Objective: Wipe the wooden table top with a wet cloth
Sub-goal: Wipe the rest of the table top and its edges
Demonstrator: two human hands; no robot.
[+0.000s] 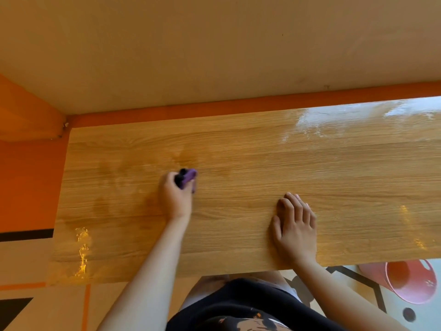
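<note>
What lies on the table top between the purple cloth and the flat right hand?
Nothing: in the head view, the stretch of table top between the cloth and the right hand is bare wood.

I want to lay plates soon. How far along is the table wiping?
Done: the table shows wet sheen at its far right and damp patches on its left. In hand: the left hand grips the purple cloth mid-table; the right hand rests flat. Left: the stretch around the right hand seems dry.
</note>
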